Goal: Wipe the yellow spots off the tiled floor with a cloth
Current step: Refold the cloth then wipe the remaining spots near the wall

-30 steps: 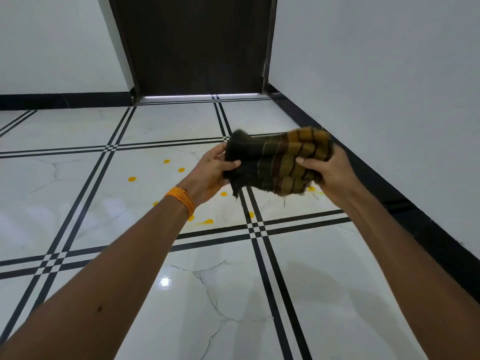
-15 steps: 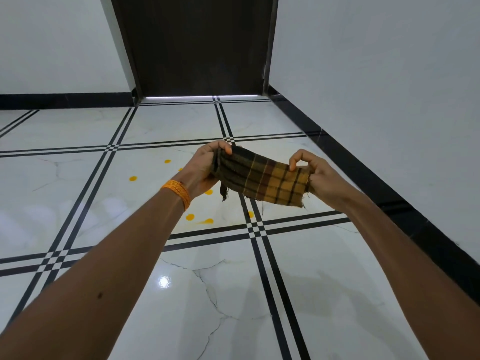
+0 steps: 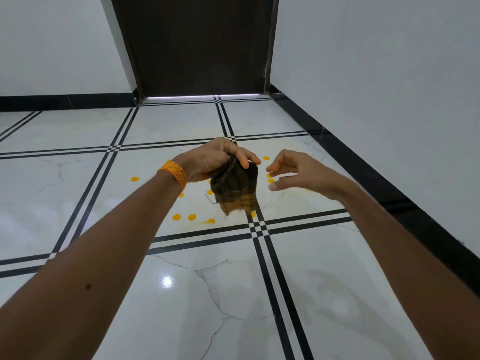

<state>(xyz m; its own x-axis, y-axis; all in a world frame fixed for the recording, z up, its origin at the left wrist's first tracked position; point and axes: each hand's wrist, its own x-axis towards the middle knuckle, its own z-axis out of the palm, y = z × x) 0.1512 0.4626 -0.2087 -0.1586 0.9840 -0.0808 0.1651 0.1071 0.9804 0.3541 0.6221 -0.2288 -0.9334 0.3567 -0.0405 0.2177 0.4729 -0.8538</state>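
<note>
Dangling from the left hand [image 3: 213,159], the cloth [image 3: 235,190] hangs in a loose bunch over the floor [image 3: 78,203], its frayed lower edge pointing to six o'clock. It looks clear of the tiles, though the gap is hard to judge. The left fingers curl round the cloth's top edge, just ahead of an orange wristband [image 3: 173,175]. The right hand [image 3: 304,172] sits at the cloth's three o'clock, fingers relaxed and half spread, grasping nothing and not touching the fabric.

The yellow spots [image 3: 177,217] lie scattered around the cloth, from nine o'clock through seven to three o'clock, with a smeared one at about seven. The cloth is likely held right over them because they are the target. Gathering it into one hand probably makes a wad that can be pressed down and rubbed. The empty right hand is close enough to reshape the bundle.

Half a second ago both hands pinched the cloth's ends and stretched it flat between them. A second ago both hands held it bunched up. Since then the right hand has let go, and the cloth has dropped to hang from the left hand alone. The spots at three o'clock, hidden behind the fabric before, now show. No spot appears wiped yet.
</note>
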